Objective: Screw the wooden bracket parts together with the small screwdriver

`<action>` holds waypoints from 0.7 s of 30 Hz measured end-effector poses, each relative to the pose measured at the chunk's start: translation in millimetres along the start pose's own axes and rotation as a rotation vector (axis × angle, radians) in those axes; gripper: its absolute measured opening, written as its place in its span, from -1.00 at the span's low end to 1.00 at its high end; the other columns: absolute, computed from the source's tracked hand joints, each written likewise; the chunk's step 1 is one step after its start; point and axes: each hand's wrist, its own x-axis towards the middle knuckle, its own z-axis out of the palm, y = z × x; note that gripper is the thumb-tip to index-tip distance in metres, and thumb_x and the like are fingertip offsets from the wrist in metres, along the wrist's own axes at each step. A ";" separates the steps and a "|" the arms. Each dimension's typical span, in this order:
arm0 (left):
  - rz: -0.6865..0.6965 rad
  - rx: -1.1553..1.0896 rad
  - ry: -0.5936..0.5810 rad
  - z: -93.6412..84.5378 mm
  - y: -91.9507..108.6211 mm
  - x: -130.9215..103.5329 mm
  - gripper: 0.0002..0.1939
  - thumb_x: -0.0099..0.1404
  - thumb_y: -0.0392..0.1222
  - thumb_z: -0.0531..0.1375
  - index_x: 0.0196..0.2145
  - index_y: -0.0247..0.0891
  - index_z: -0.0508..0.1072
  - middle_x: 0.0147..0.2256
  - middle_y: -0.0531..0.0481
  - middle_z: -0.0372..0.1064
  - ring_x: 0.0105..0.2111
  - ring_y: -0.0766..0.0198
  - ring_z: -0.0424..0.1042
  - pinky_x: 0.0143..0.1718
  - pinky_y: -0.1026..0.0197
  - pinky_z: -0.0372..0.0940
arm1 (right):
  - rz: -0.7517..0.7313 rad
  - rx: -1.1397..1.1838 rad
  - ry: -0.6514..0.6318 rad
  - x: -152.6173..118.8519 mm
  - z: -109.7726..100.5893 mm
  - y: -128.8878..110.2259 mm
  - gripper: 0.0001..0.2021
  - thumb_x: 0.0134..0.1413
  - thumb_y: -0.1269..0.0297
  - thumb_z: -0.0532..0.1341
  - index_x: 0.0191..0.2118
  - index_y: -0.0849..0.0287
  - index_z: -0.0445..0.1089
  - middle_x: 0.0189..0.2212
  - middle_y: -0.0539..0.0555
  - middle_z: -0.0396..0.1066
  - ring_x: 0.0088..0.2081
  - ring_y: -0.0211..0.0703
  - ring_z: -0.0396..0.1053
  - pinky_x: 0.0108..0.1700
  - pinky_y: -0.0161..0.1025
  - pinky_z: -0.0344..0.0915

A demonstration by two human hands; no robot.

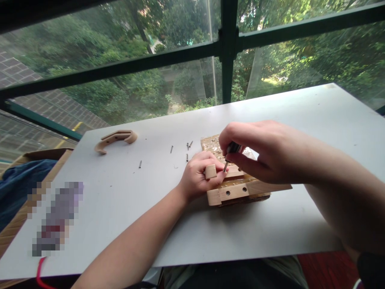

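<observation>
My right hand (264, 150) is wrapped around a screwdriver (234, 147) with a dark handle. Its shaft slants down to a spot beside my left fingertips. My left hand (204, 172) is closed around the end of a pale wooden piece (234, 172), whose rounded tip pokes out between the fingers. Any screw under the driver's tip is hidden by the fingertips. That piece rests on a block wrapped in shiny clear tape (210, 143). Along the block's near side lies a second wooden piece (236, 190) with two dark screws sunk in it.
Several loose screws (171, 149) lie on the white table (144, 224) left of the block. A curved wooden piece (117, 138) sits near the far left edge. Beyond the table is a window frame (229, 52); a cardboard box (57, 156) with blue cloth stands at left.
</observation>
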 end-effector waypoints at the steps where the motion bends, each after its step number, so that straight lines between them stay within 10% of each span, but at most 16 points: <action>1: 0.003 -0.002 0.002 0.1 -0.8 -0.2 -0.89 0.26 -0.18 0.30 -0.42 -0.20 0.58 -0.38 -0.07 0.51 -0.34 0.21 0.46 -0.25 0.12 0.39 | 0.006 -0.014 0.000 -0.2 0.1 -0.4 -0.92 0.20 0.33 0.14 -0.17 0.09 0.27 -0.35 -0.01 0.43 -0.40 -0.27 0.28 -0.36 -0.32 0.08; 21: 0.009 0.021 0.020 2.5 -5.0 -2.5 -0.89 0.24 -0.17 0.30 -0.42 -0.20 0.58 -0.37 -0.08 0.53 -0.34 0.21 0.48 -0.28 0.13 0.41 | 0.189 -0.265 0.043 9.6 2.7 -13.4 -0.92 0.16 0.30 0.15 -0.36 0.11 0.26 -0.57 -0.04 0.27 -0.52 -0.24 0.12 -0.42 -0.23 -0.11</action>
